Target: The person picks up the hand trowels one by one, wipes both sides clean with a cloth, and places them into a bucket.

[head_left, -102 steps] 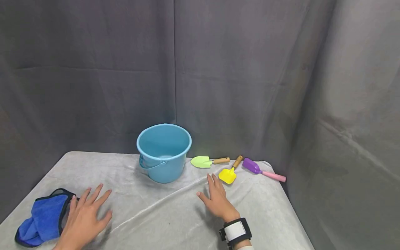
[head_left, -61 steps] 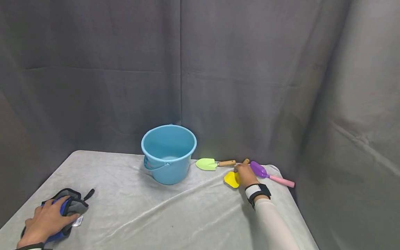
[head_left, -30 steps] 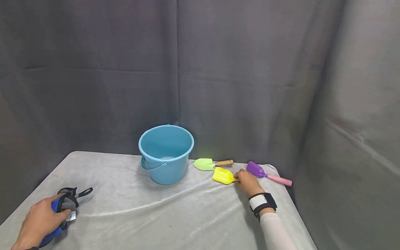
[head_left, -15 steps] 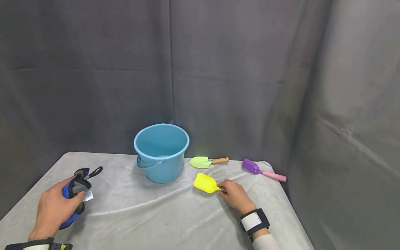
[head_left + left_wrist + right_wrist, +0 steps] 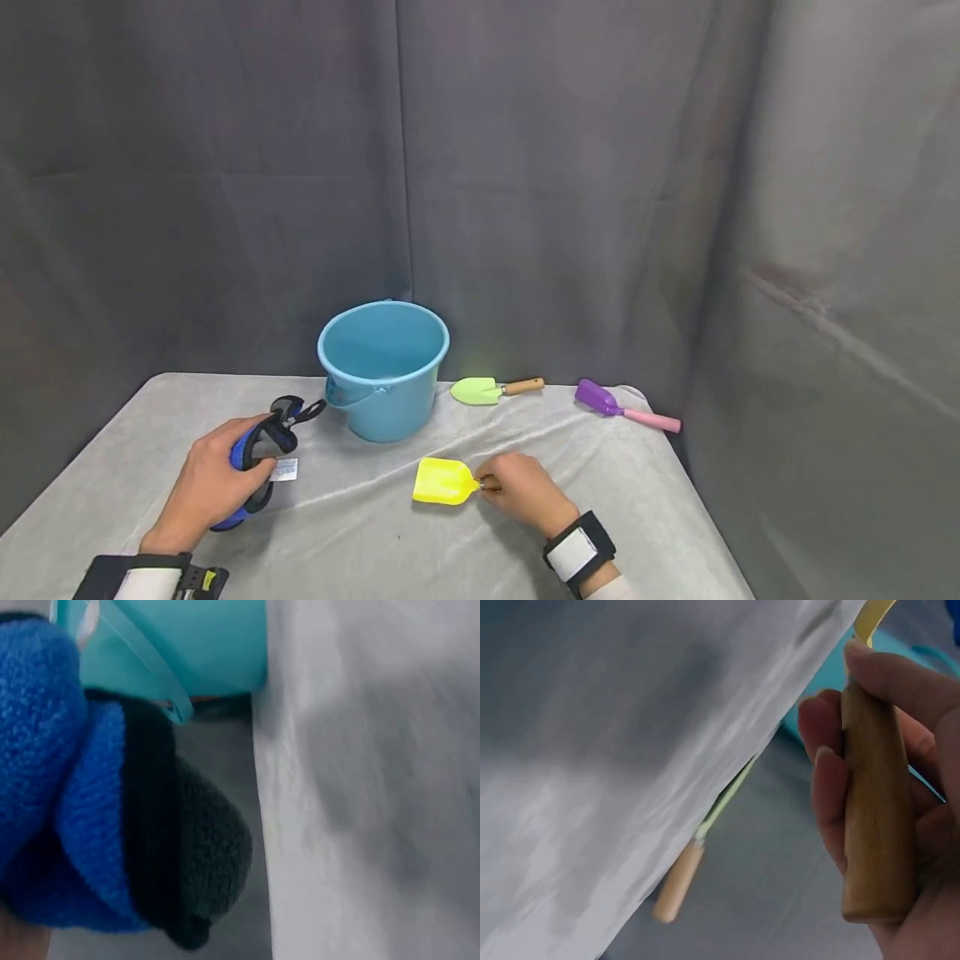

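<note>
Hands rest low over a grey-draped table (image 5: 375, 542). Left hand (image 5: 210, 483) curls around a bunched blue cloth (image 5: 255, 454) near the blue bucket (image 5: 382, 371); its small white tag is unreadable. Right hand (image 5: 525, 492) grips the yellow trowel (image 5: 442, 482); only the right wrist view shows its fingers (image 5: 832, 795) wrapped around the wooden handle.

Blue bucket (image 5: 383, 371) upright, green trowel (image 5: 483, 389) beside it, purple scoop (image 5: 609, 404) (pink handle) further rt
</note>
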A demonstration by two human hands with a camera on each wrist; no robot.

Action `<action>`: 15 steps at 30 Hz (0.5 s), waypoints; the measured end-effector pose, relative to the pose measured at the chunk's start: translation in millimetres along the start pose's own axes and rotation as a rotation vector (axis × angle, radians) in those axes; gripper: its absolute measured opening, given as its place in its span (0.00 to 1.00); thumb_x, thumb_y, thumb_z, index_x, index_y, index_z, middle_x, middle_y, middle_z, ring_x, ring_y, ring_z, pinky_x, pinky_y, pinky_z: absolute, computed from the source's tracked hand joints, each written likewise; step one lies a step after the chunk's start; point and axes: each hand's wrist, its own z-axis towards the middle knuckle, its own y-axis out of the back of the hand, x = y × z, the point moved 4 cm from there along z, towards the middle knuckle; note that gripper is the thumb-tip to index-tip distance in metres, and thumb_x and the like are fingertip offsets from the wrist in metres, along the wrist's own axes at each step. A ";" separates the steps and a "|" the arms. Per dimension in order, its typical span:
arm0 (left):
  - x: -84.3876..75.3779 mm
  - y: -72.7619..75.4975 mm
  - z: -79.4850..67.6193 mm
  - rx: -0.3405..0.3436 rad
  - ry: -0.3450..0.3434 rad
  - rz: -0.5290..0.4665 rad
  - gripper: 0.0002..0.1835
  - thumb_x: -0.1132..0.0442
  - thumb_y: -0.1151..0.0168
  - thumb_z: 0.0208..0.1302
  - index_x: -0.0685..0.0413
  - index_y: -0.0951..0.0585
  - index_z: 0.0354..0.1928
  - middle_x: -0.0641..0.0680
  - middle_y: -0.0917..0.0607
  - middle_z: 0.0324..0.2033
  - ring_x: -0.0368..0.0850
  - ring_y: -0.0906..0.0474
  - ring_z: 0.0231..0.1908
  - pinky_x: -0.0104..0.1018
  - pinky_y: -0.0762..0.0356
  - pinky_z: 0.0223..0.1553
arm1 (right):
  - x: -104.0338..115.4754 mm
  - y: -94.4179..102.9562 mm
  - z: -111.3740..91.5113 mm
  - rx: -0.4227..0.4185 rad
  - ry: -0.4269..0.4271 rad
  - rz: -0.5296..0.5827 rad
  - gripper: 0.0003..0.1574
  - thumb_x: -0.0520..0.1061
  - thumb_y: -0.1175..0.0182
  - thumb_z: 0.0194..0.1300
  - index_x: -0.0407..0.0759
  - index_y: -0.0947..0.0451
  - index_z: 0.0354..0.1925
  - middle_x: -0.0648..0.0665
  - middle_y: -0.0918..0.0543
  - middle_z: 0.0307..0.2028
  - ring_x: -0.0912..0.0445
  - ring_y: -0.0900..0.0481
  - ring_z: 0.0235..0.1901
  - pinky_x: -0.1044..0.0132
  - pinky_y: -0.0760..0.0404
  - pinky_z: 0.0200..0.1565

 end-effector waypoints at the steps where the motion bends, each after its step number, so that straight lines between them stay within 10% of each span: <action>1: -4.1 -2.3 1.0 0.010 -0.032 -0.017 0.30 0.68 0.28 0.50 0.66 0.20 0.58 0.68 0.16 0.51 0.72 0.19 0.50 0.68 0.22 0.48 | 4.7 -1.2 1.9 0.009 0.012 0.001 0.09 0.38 0.25 0.54 0.49 0.11 0.35 0.61 0.17 0.27 0.69 0.27 0.26 0.72 0.23 0.31; 15: -72.4 -43.1 -3.4 0.095 -0.318 -0.121 0.41 0.68 0.23 0.42 0.44 0.21 0.65 0.49 0.16 0.54 0.51 0.17 0.52 0.53 0.17 0.48 | 41.1 0.9 10.4 0.069 0.084 -0.062 0.12 0.39 0.25 0.54 0.54 0.18 0.26 0.63 0.28 0.19 0.70 0.36 0.21 0.77 0.36 0.24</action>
